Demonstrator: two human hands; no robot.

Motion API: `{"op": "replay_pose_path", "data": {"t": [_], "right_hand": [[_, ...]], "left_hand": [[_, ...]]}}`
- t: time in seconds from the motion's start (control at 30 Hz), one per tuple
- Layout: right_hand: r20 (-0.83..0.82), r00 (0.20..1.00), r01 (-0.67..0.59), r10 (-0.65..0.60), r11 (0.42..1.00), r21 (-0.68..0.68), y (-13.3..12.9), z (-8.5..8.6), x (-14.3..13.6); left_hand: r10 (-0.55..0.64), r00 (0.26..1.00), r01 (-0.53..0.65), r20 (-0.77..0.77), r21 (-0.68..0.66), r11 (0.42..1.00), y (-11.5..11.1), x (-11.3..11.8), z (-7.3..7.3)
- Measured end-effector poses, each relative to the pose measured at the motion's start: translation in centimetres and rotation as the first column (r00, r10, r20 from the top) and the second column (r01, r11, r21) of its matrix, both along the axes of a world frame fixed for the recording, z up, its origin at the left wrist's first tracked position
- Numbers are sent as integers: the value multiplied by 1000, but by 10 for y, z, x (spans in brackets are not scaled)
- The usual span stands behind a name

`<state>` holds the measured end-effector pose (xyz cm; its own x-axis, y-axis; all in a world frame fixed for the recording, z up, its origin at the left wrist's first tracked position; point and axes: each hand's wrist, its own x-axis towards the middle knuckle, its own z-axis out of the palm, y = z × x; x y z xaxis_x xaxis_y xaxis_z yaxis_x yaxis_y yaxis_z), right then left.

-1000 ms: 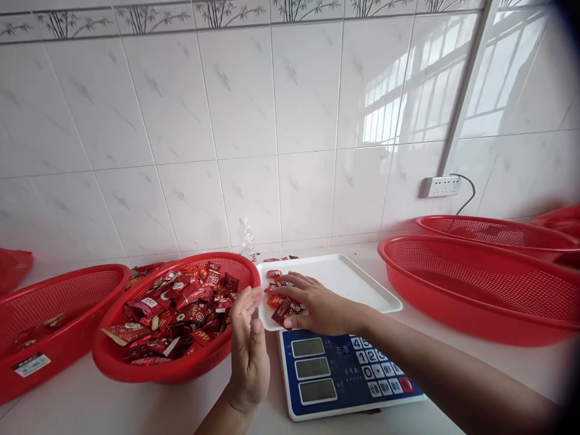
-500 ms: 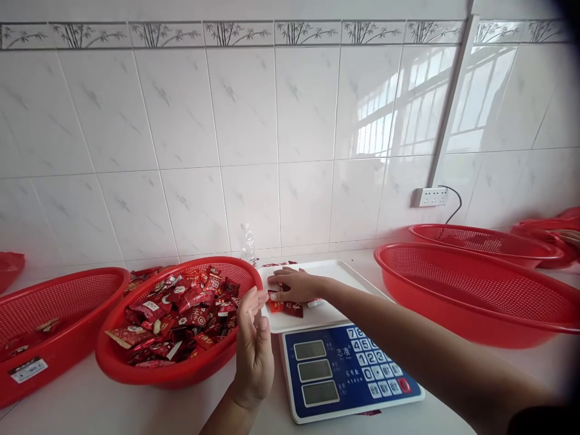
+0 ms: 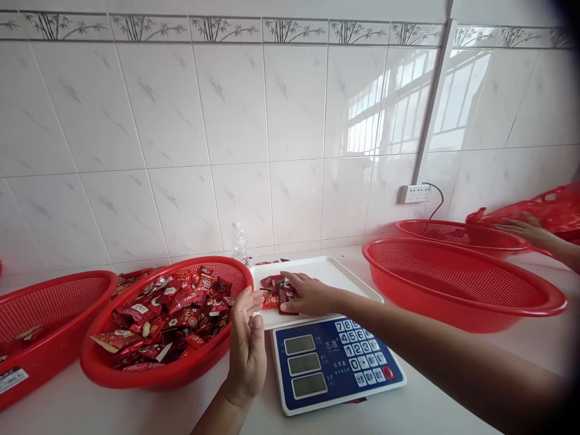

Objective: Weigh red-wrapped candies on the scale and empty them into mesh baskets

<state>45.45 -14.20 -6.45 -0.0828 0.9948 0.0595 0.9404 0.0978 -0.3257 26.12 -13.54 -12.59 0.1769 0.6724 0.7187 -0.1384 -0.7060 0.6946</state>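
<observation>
My right hand point(image 3: 312, 294) reaches over the white weighing tray point(image 3: 348, 275) of the scale, fingers stretched and lying on or just behind a few small red snack packets point(image 3: 272, 297). Upright at the tray's left edge is my left hand point(image 3: 248, 350), palm turned toward the packets, fingers extended and nothing in it. Beyond it, the heaped red basket point(image 3: 149, 380) holds many wrapped snacks point(image 3: 181, 311). The blue scale panel point(image 3: 338, 365) with keys and displays lies below my right forearm.
Another red basket point(image 3: 58, 338) stands at far left. At right are a large red basket point(image 3: 444, 314) and a second basket point(image 3: 462, 232) behind it. A co-worker's hand point(image 3: 528, 229) touches red plastic bags point(image 3: 544, 208). A clear bottle point(image 3: 239, 241) stands by the wall.
My right hand has drawn back slightly toward the right, showing more of the packets on the tray. The view has shifted right, and a co-worker's hand now shows clearly on the red bags.
</observation>
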Motion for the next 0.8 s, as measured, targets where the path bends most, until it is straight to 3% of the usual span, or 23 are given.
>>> {"op": "replay_pose_path", "data": {"t": [0.2,0.4,0.53,0.63,0.8], "right_hand": [[9,1000,-9,7,985,174,3,-14,-4],[-30,997,77,-71,943,323,0,0,23],[-68,961,272,-267,878,394,-13,20,69],[-82,893,433,-443,794,427,-33,31,118],[-92,784,577,-614,667,471,-76,25,196]], "left_hand": [[8,1000,-8,-16,1,1000,1,0,0],[-3,999,4,-39,21,1000,1,0,1],[3,1000,-3,-1,20,1000,1,0,2],[22,999,-23,23,16,1000,0,0,3],[45,998,-46,46,31,998,-2,0,6]]}}
